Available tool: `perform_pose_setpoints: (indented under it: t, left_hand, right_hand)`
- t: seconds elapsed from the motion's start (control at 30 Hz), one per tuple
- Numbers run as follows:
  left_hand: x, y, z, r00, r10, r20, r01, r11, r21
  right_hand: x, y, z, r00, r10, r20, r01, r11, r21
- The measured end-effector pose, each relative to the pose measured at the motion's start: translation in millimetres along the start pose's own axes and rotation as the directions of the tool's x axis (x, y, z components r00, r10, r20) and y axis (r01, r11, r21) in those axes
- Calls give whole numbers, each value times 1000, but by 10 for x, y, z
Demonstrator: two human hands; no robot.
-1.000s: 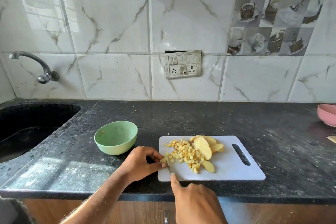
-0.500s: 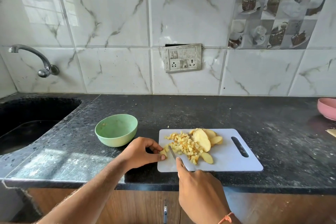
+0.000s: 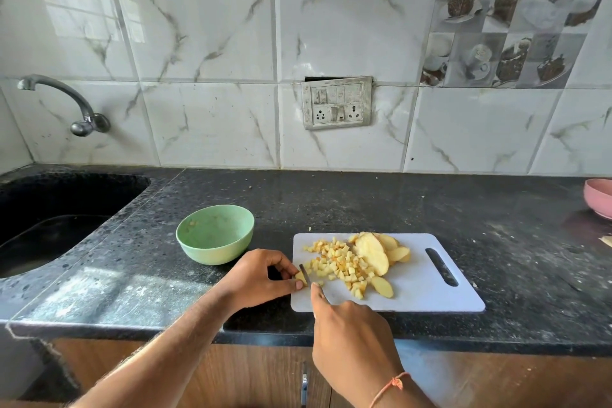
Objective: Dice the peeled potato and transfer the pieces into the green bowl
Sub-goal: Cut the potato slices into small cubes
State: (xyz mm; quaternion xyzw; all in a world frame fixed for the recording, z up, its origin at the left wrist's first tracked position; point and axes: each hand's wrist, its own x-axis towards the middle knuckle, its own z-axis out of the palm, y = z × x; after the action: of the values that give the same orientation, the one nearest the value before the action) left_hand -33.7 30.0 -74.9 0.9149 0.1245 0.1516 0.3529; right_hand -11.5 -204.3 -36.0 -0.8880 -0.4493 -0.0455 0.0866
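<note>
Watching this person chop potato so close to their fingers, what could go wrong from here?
The left hand pinches a small potato piece right against the knife in the right hand; a slip could nick a fingertip. The cutting board lies near the counter's front edge, so diced pieces might scatter off.

The black counter (image 3: 364, 205) carries a green bowl (image 3: 215, 233), a white cutting board (image 3: 430, 295) at its front edge, and a pink bowl (image 3: 599, 197) at its right edge.

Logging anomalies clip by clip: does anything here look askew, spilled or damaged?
Yes. The switch panel on the tiled wall sits tilted, with a dark gap above its top edge, as if it has come loose. A stray potato bit lies on the countertop just off the cutting board. Nothing else stands out.
</note>
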Motion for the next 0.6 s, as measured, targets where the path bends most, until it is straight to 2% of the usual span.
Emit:
perform_pose_setpoints:
  t: [0.47, 0.6]
  left_hand:
    - [8, -12, -4, 999, -31, 28, 33, 997, -68]
    - [14, -21, 5, 998, -54, 28, 56, 995, -78]
  right_hand:
    - [142, -76, 23, 998, -21, 64, 26, 997, -73]
    - [57, -19, -5, 992, -43, 122, 53, 996, -76]
